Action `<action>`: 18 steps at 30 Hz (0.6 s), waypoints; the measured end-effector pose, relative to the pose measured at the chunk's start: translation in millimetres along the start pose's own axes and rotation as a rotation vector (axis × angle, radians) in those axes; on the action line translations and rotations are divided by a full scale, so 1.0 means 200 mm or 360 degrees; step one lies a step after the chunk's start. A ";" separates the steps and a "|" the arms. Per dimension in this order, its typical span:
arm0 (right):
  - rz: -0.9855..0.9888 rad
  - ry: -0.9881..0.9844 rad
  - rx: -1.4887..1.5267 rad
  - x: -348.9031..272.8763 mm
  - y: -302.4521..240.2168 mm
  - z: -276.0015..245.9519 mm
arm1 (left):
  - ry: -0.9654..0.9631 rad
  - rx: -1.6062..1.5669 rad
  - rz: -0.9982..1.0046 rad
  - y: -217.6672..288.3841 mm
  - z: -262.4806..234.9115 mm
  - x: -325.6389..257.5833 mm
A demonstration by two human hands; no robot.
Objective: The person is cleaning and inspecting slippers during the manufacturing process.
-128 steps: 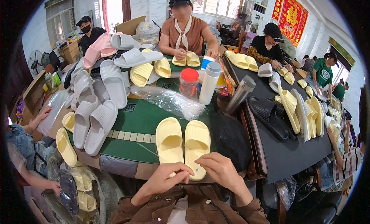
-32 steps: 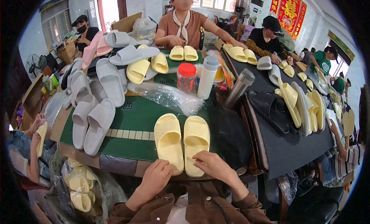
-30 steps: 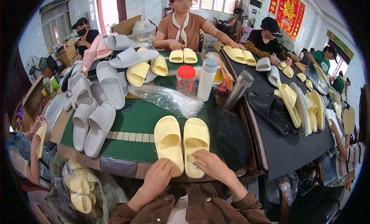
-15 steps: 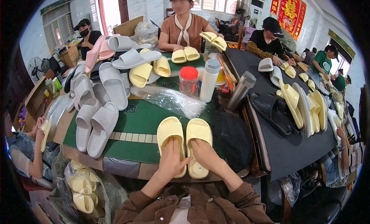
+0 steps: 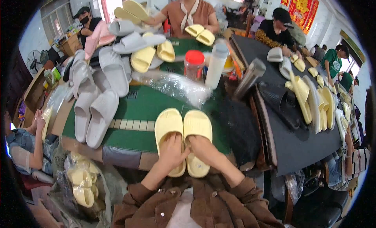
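Observation:
Two pale yellow slide slippers lie side by side, soles down, at the near edge of the green table [image 5: 129,106]. My left hand [image 5: 172,147] lies on the left slipper [image 5: 167,124], its fingers reaching into the strap opening. My right hand [image 5: 196,143] does the same on the right slipper [image 5: 197,126]. Both hands press on the footbeds; brown sleeves cover my forearms at the bottom of the picture.
Grey slippers [image 5: 96,110] are piled at the left, more yellow ones [image 5: 145,57] behind. A crumpled clear plastic bag [image 5: 172,87], a red-lidded jar [image 5: 194,63], a white bottle [image 5: 216,63] and a steel flask [image 5: 250,77] stand mid-table. People sit around; a black table [image 5: 290,138] lies right.
My hands slid forward from the slippers' heels onto the footbeds and into the straps. The person opposite lifted a yellow pair off the table and swung it left.

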State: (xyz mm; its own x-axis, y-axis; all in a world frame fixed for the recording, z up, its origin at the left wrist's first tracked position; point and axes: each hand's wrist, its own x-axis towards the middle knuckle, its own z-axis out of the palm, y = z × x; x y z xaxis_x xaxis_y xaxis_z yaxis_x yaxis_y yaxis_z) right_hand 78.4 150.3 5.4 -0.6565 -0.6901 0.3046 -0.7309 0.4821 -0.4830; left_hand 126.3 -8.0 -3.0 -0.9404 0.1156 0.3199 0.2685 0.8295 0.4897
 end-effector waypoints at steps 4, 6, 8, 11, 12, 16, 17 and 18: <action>0.0318 -0.0019 0.0116 0.03 -0.02 0.01 | -0.0078 -0.0007 0.0016 -0.02 -0.03 -0.02; 0.0418 -0.0018 0.0143 0.05 -0.03 0.03 | -0.0217 -0.0057 -0.0076 0.00 -0.06 -0.02; 0.0504 0.0002 0.0147 0.07 -0.02 0.02 | -0.0330 -0.0105 -0.0148 0.01 -0.09 0.01; 0.0543 -0.0088 0.0183 0.07 -0.02 0.03 | -0.0502 -0.0119 -0.0197 0.01 -0.14 0.01; 0.0540 -0.0082 0.0170 0.07 -0.01 0.04 | -0.0506 -0.0122 -0.0197 0.02 -0.16 0.02; 0.0498 -0.0119 0.0194 0.04 -0.01 0.04 | -0.0568 -0.0293 -0.0366 0.02 -0.17 0.06; 0.0491 -0.0118 0.0189 0.04 -0.02 0.03 | -0.0546 -0.0302 -0.0414 0.01 -0.16 0.06; 0.0475 -0.0122 0.0222 0.04 -0.02 0.03 | -0.0540 -0.0301 -0.0413 -0.01 -0.14 0.06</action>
State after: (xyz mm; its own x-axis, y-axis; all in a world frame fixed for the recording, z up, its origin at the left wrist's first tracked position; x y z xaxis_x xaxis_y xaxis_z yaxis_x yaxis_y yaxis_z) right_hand 76.4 139.9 5.1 -0.8178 -0.5709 0.0729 -0.4728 0.5942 -0.6506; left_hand 119.3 -23.9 22.4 -0.9881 0.1158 -0.1009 0.0190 0.7442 0.6677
